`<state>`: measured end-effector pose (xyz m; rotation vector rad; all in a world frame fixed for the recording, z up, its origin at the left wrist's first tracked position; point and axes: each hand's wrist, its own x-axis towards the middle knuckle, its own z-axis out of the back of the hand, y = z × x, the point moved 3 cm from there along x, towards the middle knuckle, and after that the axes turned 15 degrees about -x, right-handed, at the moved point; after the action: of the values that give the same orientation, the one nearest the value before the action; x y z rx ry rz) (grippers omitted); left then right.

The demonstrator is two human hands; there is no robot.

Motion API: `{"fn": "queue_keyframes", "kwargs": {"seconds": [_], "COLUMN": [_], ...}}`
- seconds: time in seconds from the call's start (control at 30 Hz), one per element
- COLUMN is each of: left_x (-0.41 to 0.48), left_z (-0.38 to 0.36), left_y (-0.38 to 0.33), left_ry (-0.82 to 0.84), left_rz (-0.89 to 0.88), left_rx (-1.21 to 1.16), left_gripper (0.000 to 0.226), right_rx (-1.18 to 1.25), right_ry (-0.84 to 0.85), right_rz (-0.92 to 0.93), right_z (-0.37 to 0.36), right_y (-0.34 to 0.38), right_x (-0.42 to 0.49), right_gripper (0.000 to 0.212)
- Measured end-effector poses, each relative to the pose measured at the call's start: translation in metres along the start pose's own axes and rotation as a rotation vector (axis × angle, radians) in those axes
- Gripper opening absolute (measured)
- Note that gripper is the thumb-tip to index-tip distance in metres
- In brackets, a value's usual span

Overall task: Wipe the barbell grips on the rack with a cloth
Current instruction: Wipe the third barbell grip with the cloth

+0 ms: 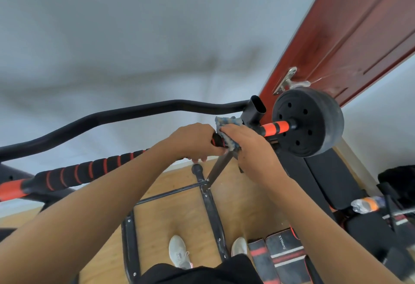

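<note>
The barbell point(89, 169) lies across the rack point(256, 110). The left hand point(193, 142) curls around its striped grip, probably steadying it, while at its 3 o'clock the right hand point(249, 144) clamps the blue cloth point(226, 124) around the bar — placed for wiping toward the weight plate point(307, 124).

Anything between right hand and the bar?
Head view: the blue-grey cloth lies between the right hand and the black-and-orange barbell.
</note>
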<state>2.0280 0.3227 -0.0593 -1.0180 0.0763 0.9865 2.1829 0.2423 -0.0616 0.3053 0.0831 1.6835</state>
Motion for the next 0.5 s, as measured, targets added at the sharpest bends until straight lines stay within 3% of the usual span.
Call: {"fn": "queue_keyframes", "kwargs": {"seconds": [0.1,0.2,0.27,0.33,0.4,0.5], "left_x": [-0.006,-0.016,-0.019,-0.024,-0.029,-0.024], "left_z": [-0.020,-0.049,-0.069,-0.079,-0.066,-0.028], "left_y": [-0.003,0.006,0.012,0.003,-0.013,-0.019], "left_ry": [-0.339,-0.678,-0.865,-0.986,-0.915,-0.476], "left_rz": [-0.106,-0.298,-0.405,-0.345,-0.149,0.045], "left_rx": [0.426,0.741,0.787,0.685,0.447,0.180], "left_gripper": [0.049,0.025,0.014,0.018,0.040,0.066], "right_rx": [-0.069,-0.161,-0.171,-0.189,-0.203,-0.183], "right_ry": [0.013,0.100,0.196,0.332,0.368,0.284], "right_rz": [0.006,0.013,-0.021,-0.055,-0.040,0.028], "right_z": [-0.001,0.014,0.015,0.010,0.009,0.022], "right_y": [0.006,0.009,0.007,0.003,0.006,0.008], "right_x": [0.006,0.004,0.010,0.021,0.022,0.007], "right_gripper": [0.059,0.047,0.045,0.046,0.054,0.053]}}
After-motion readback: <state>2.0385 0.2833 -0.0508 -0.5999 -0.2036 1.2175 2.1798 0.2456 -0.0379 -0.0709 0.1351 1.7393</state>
